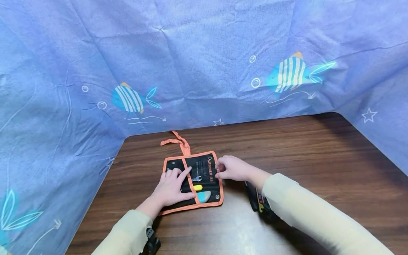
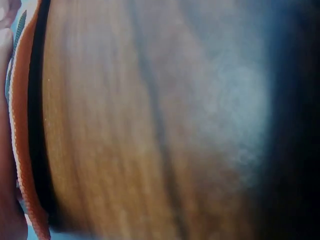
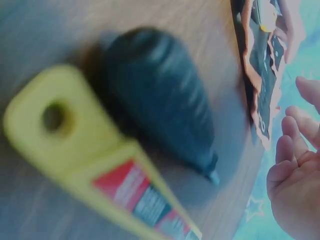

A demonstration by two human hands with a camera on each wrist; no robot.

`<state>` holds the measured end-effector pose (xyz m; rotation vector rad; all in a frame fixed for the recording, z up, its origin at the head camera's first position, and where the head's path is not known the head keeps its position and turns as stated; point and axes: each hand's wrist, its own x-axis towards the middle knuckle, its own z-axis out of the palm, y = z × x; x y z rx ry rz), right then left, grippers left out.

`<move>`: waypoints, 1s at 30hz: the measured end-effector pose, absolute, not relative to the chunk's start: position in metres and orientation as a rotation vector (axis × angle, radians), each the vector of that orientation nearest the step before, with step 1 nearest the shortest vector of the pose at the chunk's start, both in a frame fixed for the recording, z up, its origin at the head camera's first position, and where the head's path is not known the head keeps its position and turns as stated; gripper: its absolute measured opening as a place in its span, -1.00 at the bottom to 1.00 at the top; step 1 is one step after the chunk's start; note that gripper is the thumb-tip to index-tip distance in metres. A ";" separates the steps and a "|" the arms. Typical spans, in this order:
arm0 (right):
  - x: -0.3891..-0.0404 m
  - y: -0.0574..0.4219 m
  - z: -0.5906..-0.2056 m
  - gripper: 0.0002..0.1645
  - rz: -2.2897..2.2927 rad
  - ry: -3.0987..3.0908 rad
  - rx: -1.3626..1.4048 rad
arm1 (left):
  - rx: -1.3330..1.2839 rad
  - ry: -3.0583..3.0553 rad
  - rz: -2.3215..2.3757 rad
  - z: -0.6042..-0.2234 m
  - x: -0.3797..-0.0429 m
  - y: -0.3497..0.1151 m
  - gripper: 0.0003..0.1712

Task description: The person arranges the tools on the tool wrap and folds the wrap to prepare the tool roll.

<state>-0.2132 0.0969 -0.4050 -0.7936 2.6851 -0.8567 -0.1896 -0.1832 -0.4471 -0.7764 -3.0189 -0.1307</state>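
A black tool roll [image 1: 204,166] with orange trim lies spread on the table. Its pocket holds a small wrench [image 1: 197,179], a yellow-ended tool [image 1: 198,187] and a teal-and-grey piece [image 1: 204,196]. My left hand [image 1: 172,189] rests on the roll with fingers spread, thumb pointing right across the pocket's orange edge. In the left wrist view only a strip of that hand [image 2: 7,150] shows beside the orange trim [image 2: 22,115]. At the roll's right edge is my right hand [image 1: 234,168], fingers loosely bent; the right wrist view shows these fingers [image 3: 287,145] holding nothing.
Under the right forearm lie a dark ribbed handle [image 3: 160,95] with a short metal tip and a yellow tool [image 3: 65,100] with a hole and a red-and-black label. An orange tie strap [image 1: 183,143] stretches behind the roll. Blue fish-patterned cloth [image 1: 204,71] borders the wooden table [image 1: 287,148].
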 end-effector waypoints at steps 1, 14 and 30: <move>-0.212 0.101 -0.404 -0.72 -0.874 2.688 -0.787 | -0.786 -3.027 -0.146 -0.447 -0.190 -0.183 0.17; -0.201 0.159 -0.421 -0.62 -0.964 2.766 -0.757 | -0.759 -3.077 -0.213 -0.453 -0.193 -0.183 0.16; -0.179 0.204 -0.428 -0.48 -0.928 2.798 -0.875 | -0.762 -3.097 -0.198 -0.455 -0.195 -0.183 0.14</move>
